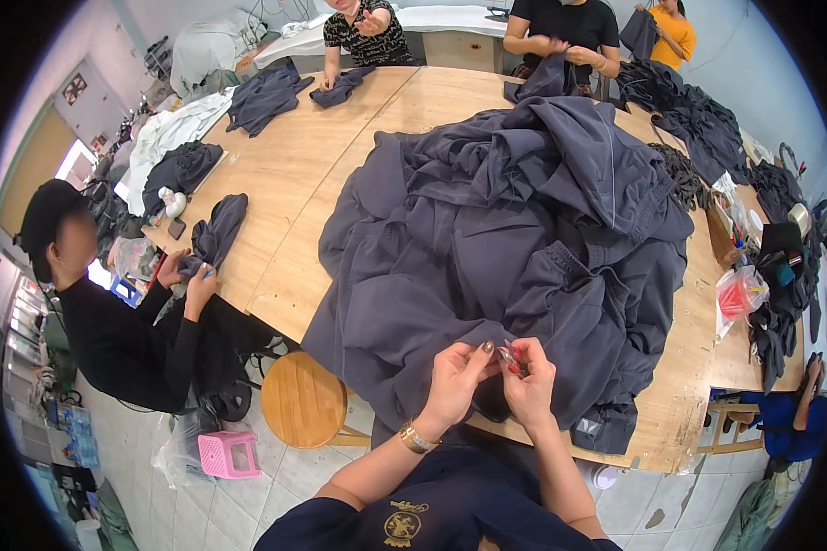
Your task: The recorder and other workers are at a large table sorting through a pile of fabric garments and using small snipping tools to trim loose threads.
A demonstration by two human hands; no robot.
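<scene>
A large heap of dark grey garments (450, 239) is piled on the wooden table in front of me. At its near edge, my left hand (457, 386) pinches a bit of the dark grey cloth between thumb and fingers. Close beside it, my right hand (531, 390) is closed around small thread snips (513, 361) with red on them and a metal part. The tips of both hands nearly meet. Part of the snips is hidden by my right fingers. The cloth hangs below my hands toward the table's front edge.
A round wooden stool (304, 399) and a pink plastic stool (230, 455) stand at the left. A person in a black cap (53, 220) sits left, handling a dark garment. Others work across the wooden table (294, 239). Bags and more clothes lie right, near a red-and-clear bag (740, 294).
</scene>
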